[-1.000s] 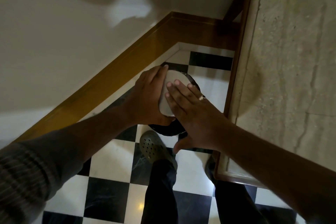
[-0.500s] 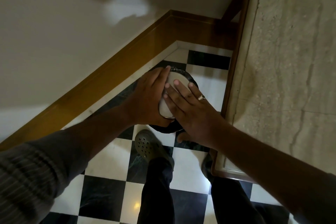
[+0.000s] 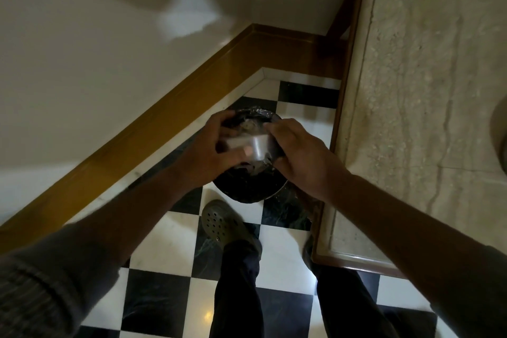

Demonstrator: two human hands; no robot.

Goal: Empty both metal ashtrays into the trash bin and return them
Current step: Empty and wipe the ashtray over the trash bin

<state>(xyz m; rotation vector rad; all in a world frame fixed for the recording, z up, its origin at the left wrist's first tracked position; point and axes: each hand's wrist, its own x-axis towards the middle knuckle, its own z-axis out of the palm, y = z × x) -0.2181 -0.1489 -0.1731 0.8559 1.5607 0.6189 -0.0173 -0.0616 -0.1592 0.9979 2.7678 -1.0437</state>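
Note:
A metal ashtray [image 3: 256, 145] is held tilted and motion-blurred just above the trash bin [image 3: 247, 193], a round bin with a black liner standing on the floor in the corner. My left hand [image 3: 211, 151] grips the ashtray's left side, thumb across its wall. My right hand [image 3: 299, 156] curls over its right side. Pale rubbish [image 3: 251, 125] shows inside the bin behind the ashtray. A rounded grey object [image 3: 500, 134] is cut off by the right frame edge on the counter; I cannot tell whether it is the other ashtray.
A marble counter [image 3: 425, 90] with a dark wooden edge runs along the right. A wall with a wooden skirting board [image 3: 170, 118] closes the left. My shoe [image 3: 219, 225] stands on the black-and-white checkered floor just before the bin.
The ashtray has turned from bottom-up to tilted on its side over the bin. My right hand left its flat base and now curls around its right side.

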